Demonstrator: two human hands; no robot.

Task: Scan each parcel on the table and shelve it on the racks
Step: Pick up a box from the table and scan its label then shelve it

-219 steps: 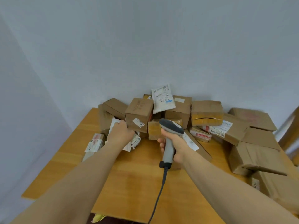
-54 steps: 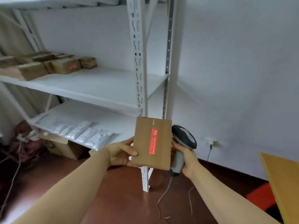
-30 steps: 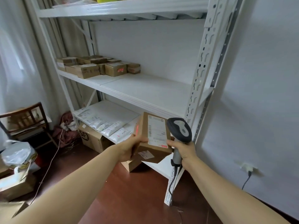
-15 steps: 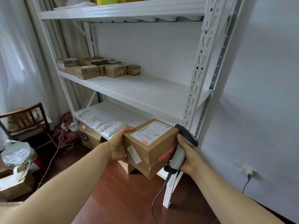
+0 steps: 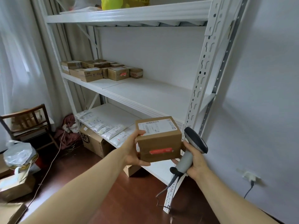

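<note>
Head view: left hand point(image 5: 133, 150) grips the cardboard parcel point(image 5: 159, 143), thumb on its label, in front of the white rack point(image 5: 199, 75). Right hand point(image 5: 196, 160) is wrapped round the barcode scanner point(image 5: 195, 140), fingertips touching the parcel's right side

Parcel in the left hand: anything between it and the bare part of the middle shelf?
Nothing visible. The parcel, in the left hand, is below and in front of the middle shelf; shelved boxes sit at its left end, the rack upright off to the right.
</note>
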